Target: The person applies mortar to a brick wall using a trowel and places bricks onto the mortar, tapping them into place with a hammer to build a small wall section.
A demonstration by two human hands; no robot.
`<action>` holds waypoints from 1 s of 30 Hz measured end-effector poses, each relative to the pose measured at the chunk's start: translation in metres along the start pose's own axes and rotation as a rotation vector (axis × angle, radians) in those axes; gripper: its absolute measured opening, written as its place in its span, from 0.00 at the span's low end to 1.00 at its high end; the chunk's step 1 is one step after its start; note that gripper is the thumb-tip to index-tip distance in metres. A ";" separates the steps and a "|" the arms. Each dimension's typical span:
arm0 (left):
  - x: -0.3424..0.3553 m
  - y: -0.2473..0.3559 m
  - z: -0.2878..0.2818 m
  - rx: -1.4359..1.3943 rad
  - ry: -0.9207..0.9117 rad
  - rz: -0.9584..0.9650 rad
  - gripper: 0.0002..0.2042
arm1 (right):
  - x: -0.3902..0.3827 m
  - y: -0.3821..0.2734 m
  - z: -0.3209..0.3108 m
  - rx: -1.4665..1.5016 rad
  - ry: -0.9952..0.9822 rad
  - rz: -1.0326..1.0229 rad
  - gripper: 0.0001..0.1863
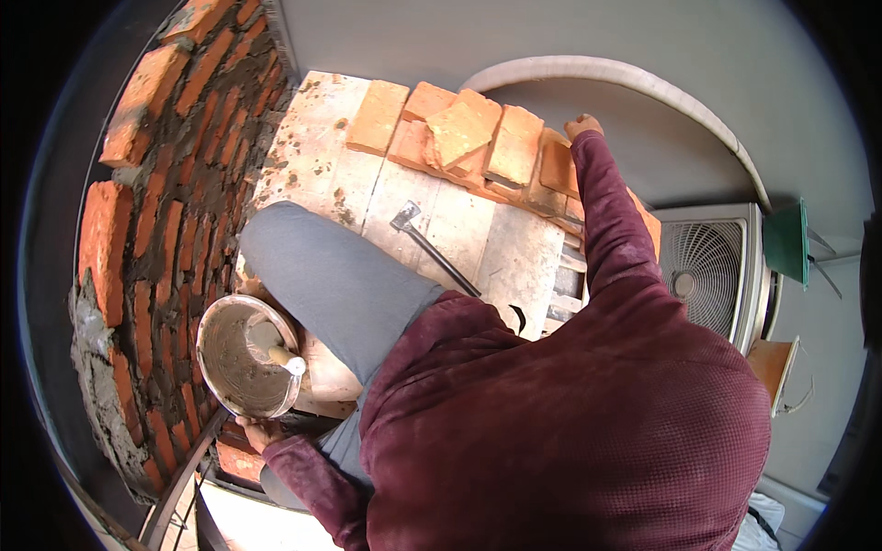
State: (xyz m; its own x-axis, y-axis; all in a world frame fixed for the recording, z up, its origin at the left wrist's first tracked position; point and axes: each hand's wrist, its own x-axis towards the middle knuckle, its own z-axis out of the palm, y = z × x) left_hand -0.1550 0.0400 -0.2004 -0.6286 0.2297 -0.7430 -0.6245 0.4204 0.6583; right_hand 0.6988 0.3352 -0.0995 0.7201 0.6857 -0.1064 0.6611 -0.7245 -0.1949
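Note:
My left hand (260, 432) grips the near rim of a round metal bowl (209, 317) at the lower left. The bowl holds grey mortar, and a trowel with a pale wooden handle (273, 352) lies in it. It rests beside my bent knee in grey trousers (340, 285). My right arm, in a maroon sleeve, stretches up to the right. There my right hand (582, 124) curls over the far end of an orange brick (557, 167) at the right end of a loose brick pile (459, 138).
A curved brick wall (156, 230) with wet grey mortar joints rises on the left. A hammer (432, 250) lies on the pale boards (514, 262) below the pile. A fan unit (707, 275), a green object (786, 241) and a white hose (634, 75) are on the right.

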 end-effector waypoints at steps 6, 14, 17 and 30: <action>0.019 -0.005 -0.035 -0.044 0.036 0.005 0.33 | -0.028 0.045 -0.018 -0.632 -0.279 -0.394 0.60; 0.056 -0.028 -0.058 0.035 0.103 0.525 0.16 | -0.089 0.068 0.028 -0.416 -0.138 -0.763 0.61; 0.023 -0.013 -0.033 -0.155 0.133 0.472 0.19 | -0.084 0.065 0.022 -0.218 -0.092 -0.673 0.63; -0.016 0.034 -0.004 -0.002 0.448 0.765 0.20 | -0.468 -0.517 -0.163 0.239 -0.169 -2.220 0.74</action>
State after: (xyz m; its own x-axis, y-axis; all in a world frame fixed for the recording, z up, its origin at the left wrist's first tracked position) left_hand -0.1673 0.0470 -0.1656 -0.9965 0.0820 0.0180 0.0412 0.2907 0.9559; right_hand 0.0547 0.3776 0.2104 -0.9324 0.1534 0.3271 0.1044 0.9812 -0.1625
